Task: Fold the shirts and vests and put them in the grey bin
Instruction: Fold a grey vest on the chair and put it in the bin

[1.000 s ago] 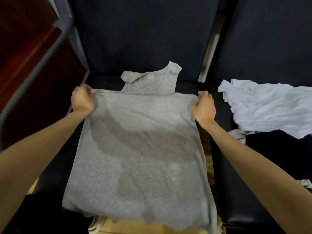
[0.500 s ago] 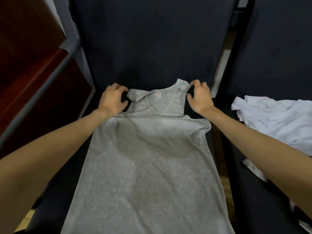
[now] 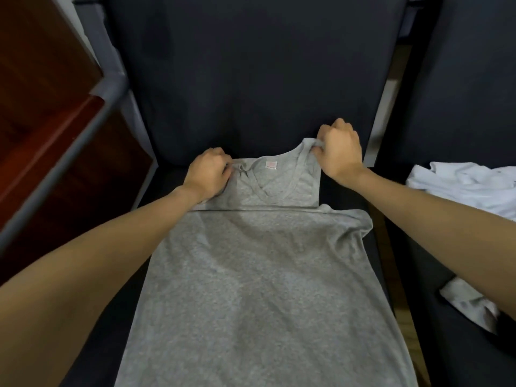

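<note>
Head view shows your left hand (image 3: 208, 174) and right hand (image 3: 339, 152) each pinching a strap of the grey vest (image 3: 251, 275) at twelve o'clock, probably to straighten it on the dark seat (image 3: 343, 191).

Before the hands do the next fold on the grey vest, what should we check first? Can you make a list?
1. Left hand holds its strap: ok, fingers pinch it.
2. Right hand holds its strap: ok, grip curled round it.
3. Grey vest lies flat on the dark seat: not ok, right edge is bunched.
4. Bottom part folded up evenly: ok, its edge runs straight below the neckline.
5. White clothes apart from the vest: ok, on the next seat.
6. Grey bin ready: cannot tell, not in view.
</note>
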`<state>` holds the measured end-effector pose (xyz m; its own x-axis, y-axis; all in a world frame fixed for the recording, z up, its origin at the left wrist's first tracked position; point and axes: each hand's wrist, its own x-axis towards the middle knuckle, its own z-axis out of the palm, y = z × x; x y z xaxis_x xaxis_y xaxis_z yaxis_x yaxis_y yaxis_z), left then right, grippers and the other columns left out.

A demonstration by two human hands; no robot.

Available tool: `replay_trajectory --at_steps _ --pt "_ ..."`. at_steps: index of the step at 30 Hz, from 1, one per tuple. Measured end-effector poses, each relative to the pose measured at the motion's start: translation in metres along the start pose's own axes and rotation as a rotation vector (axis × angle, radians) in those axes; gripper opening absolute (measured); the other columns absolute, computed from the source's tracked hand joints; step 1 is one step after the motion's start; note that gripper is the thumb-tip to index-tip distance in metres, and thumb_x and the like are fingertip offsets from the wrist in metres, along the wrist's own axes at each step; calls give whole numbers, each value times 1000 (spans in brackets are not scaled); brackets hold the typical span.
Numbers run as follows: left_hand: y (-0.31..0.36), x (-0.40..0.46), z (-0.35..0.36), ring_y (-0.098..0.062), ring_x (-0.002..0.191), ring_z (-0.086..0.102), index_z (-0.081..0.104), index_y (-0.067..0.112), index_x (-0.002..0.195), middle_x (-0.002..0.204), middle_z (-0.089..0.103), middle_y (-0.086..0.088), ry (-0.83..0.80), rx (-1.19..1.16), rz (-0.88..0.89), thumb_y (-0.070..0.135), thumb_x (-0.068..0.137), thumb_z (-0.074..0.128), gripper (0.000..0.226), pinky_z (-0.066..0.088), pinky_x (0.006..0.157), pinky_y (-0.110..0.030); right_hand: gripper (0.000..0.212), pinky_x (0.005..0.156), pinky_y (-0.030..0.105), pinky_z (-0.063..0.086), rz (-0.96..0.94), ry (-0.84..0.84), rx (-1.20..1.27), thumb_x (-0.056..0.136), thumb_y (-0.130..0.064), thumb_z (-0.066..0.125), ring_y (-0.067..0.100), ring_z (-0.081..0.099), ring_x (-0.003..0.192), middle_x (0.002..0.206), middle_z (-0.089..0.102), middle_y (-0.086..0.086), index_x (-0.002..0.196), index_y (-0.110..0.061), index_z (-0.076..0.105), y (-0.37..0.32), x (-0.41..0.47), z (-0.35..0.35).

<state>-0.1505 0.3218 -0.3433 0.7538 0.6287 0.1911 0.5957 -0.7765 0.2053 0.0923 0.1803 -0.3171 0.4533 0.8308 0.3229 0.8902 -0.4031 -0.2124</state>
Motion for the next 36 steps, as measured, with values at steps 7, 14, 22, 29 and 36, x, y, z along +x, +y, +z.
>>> replay_trajectory --at_steps 7,14,22,29,36 --pt "-3 49 -84 -30 102 60 71 11 111 113 65 -11 328 -37 -152 18 98 48 26 48 84 -41 12 67 30 44 -21 -2 321 87 -19 67 17 57 78 84 62 5 88 -7 68 -3 63 -74" --pt "10 93 -139 -23 63 67 72 11 101 79 69 -6 373 -232 -360 16 98 53 20 60 63 -41 11 65 31 44 89 138 337 88 -18 67 19 57 79 85 60 4 90 -7 67 -20 97 -104" --pt "23 39 -149 -13 52 65 71 14 94 65 66 1 225 -278 -329 24 94 63 12 56 50 -27 10 65 28 45 77 -11 337 85 -16 67 17 59 77 79 60 1 78 -15 61 -26 53 -114" --pt "52 -67 -166 -8 43 61 73 14 92 57 63 10 172 -358 -202 20 90 68 7 47 42 -16 8 61 27 45 -7 -122 385 82 -8 62 12 56 66 71 60 -3 76 -13 64 -41 -49 -147" --pt "82 -178 -175 -8 43 61 71 16 86 71 65 17 2 -350 -145 21 89 68 7 44 46 -11 11 63 24 40 -129 -336 355 81 -11 66 18 56 73 77 61 4 74 -12 58 -50 -142 -180"
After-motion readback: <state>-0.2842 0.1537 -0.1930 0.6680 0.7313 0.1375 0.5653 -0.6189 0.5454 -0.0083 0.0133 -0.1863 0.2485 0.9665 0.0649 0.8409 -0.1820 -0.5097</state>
